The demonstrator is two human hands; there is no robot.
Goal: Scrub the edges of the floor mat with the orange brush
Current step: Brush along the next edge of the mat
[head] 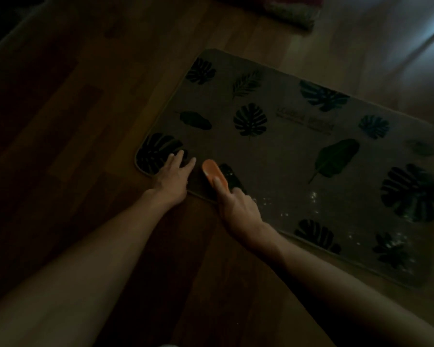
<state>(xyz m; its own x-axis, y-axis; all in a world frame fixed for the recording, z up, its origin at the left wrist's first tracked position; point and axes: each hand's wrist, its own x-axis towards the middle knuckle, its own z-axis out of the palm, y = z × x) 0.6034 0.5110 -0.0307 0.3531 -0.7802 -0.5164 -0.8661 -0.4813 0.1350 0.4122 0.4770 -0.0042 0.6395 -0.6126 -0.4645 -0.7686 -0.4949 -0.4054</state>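
Very dark room, hard to see much. Floor mat lay flat on the wooden floor, turned at a slant. Was a dull grey-brown colour with dark leaf shapes all over it and some small writing near the middle, too dim to read. Had round corners and a thin trim along the rim. A few tiny bright specks showed on the near part of the mat, maybe drops of water or foam.

Orange brush was small and oval, with a smooth bright top. Sat on the mat close to the near edge, not far from the near left corner. Bristles could not be seen.

Right hand was closed around the back end of the brush, with one finger laid along the orange top. Pressed it down on the mat right by the edge.

Left hand lay flat and open, holding nothing, fingers spread on the near left corner of the mat, over a big dark leaf. Was just beside the brush, with a small gap between them. Wrist hung over the mat's edge, above the wooden floor.

Both bare arms reached in from the bottom. A second piece of cloth or rug lay at the top, well apart from the mat.
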